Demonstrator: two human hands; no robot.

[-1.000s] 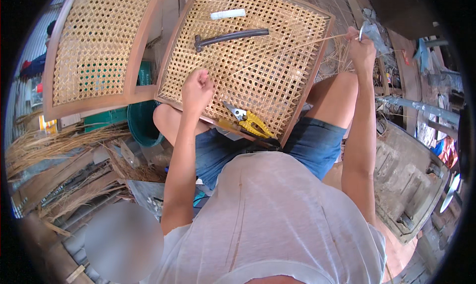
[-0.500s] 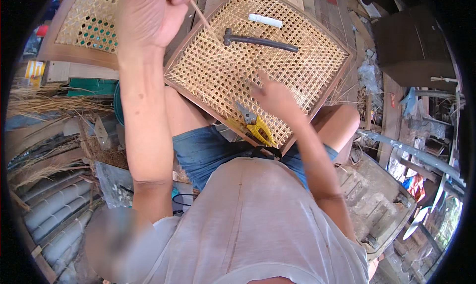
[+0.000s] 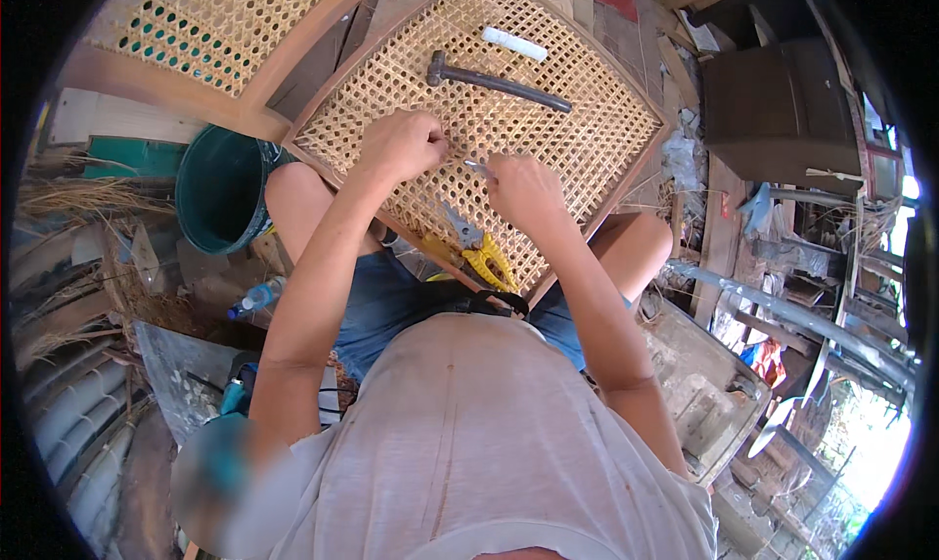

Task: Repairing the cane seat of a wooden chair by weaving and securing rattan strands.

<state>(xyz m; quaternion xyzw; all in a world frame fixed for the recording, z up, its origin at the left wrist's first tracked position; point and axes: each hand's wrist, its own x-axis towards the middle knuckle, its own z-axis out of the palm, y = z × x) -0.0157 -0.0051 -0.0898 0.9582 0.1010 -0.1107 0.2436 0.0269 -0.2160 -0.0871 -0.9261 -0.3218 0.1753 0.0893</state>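
A woven cane panel (image 3: pixel 577 144) in a wooden frame lies across my lap. Over its left half my left hand (image 3: pixel 403 147) is closed in a pinch; what sits between its fingers is too small to make out. Close to its right, my right hand (image 3: pixel 526 190) grips a slim metal tool (image 3: pixel 477 168), whose short shiny tip points toward my left fingers. The rest of that tool is hidden in the fist. A dark hammer (image 3: pixel 504 84) and a white stick-shaped piece (image 3: pixel 514 44) rest farther up the weave. Yellow-handled snips (image 3: pixel 488 259) lie at the near corner.
Another framed cane panel (image 3: pixel 220 46) stands at the upper left. Below it is a dark green bucket (image 3: pixel 223 193), with a plastic bottle (image 3: pixel 256 298) nearby. A brown cabinet (image 3: pixel 773 110) stands at the right. Scrap wood and a long pipe (image 3: pixel 782 306) clutter the right side.
My left hand has come down from the upper left, where it held a thin cane strand, to the panel beside my right hand. The right hand has shifted slightly, and the view has moved.
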